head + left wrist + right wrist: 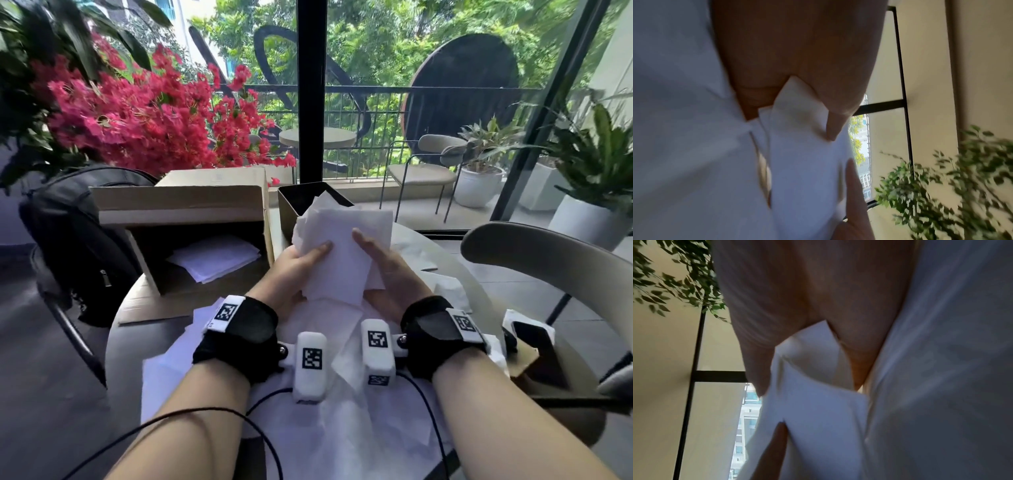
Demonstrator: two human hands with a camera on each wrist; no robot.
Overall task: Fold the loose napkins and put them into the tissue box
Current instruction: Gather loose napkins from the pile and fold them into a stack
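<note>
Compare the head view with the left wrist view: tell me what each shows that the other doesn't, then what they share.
Only the head view shows the dark tissue box behind the stack, the open cardboard box with white sheets inside, the loose napkins spread on the table, the red flowers and both wrist bands. Only the left wrist view shows, from below, a napkin corner wedged between thumb and palm, and a leafy plant by a wall. Both show the left hand and right hand holding the napkin stack.
</note>
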